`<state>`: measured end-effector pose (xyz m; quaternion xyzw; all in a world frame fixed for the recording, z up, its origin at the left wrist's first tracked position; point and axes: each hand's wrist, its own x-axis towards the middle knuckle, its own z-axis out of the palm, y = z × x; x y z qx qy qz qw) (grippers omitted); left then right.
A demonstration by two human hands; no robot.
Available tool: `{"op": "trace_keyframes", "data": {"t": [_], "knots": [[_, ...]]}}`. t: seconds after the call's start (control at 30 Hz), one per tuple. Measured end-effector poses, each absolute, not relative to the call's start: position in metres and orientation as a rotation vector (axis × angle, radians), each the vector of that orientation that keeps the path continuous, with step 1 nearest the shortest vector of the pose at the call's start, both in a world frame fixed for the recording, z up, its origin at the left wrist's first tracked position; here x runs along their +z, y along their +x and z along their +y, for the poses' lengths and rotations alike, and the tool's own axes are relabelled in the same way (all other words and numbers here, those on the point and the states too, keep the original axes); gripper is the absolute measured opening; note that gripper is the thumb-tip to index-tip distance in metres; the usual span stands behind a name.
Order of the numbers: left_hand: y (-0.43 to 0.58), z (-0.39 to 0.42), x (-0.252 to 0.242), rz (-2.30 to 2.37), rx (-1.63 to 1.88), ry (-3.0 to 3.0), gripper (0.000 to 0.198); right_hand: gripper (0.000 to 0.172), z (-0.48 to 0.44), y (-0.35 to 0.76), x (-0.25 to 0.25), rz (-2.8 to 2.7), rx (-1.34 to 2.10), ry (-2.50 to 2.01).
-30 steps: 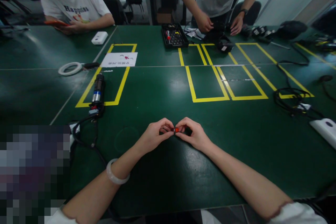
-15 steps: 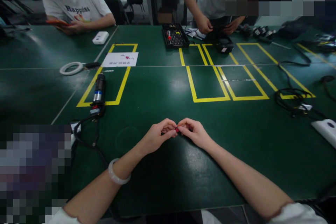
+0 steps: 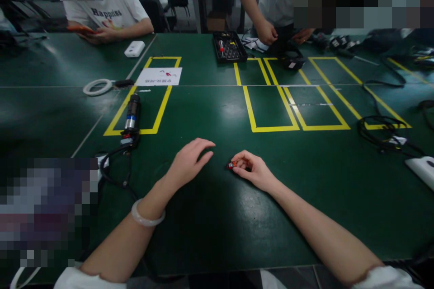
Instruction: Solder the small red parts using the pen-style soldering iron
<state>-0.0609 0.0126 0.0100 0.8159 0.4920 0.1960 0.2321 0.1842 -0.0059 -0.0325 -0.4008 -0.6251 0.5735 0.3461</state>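
So the right grip (image 3: 253, 171) is pinching a tiny red-and-black piece (image 3: 231, 165) mid-desk (image 3: 217, 221), long axis roughly sideways, dark end poking left toward the left grip (image 3: 190, 160), which is loose, thumb apart.

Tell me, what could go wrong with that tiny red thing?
The red piece could slip, since only the right hand pinches it; the left hand is open and apart. Being so small, it might be hard to find if dropped. The cable runs near the bracelet, so that arm might snag it.
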Motion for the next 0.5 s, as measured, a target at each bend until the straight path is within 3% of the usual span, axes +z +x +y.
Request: {"op": "trace_keyframes", "data": {"t": [0.23,0.4,0.5], "knots": [[-0.175,0.043,0.018,2.489,0.400,2.066,0.058,0.020,-0.006,0.184,-0.031,-1.681,1.468,-1.054],[-0.226,0.046,0.005,2.538,0.278,1.747,0.062,0.019,-0.006,0.184,-0.030,-1.714,1.454,-1.061],[-0.235,0.049,-0.002,2.420,0.411,1.734,0.067,0.019,-0.006,0.184,-0.030,-1.707,1.459,-1.060]]}}
